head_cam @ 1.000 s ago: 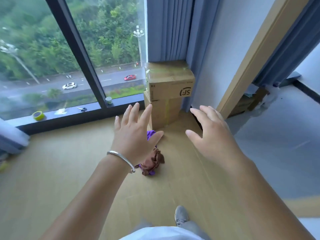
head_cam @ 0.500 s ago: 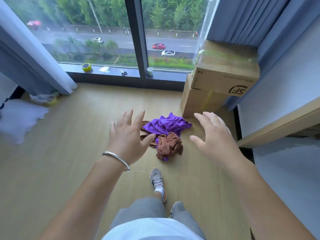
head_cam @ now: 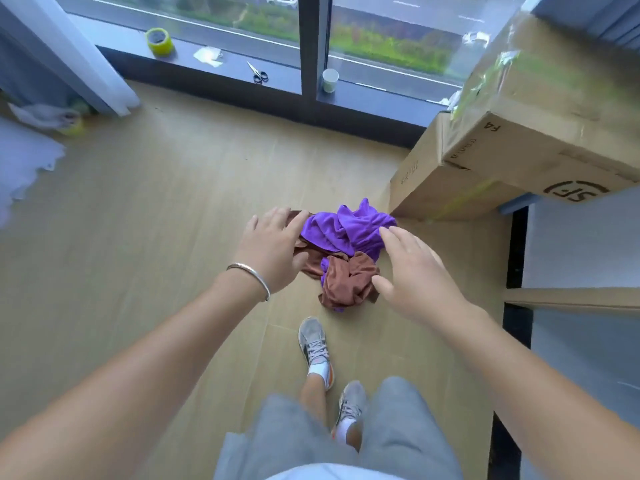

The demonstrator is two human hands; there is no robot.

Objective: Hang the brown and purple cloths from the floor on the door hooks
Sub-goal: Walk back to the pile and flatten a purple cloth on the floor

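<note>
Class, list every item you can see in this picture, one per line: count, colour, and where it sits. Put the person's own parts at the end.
purple cloth: one, purple, crumpled on the floor by the boxes
brown cloth: one, brown, tangled with the purple one, nearer the feet
cardboard boxes: two, tan, stacked at right
tape roll: one, yellow-green, on the window sill
scissors: one pair, dark handles, on the sill
paper cup: one, pale, on the sill by the window post
curtain: one, white, at left
shoes: two, grey, on the floor
bracelet: one, silver, on the left wrist
left hand: open, over the cloths' left edge
right hand: open, over their right edge
</note>
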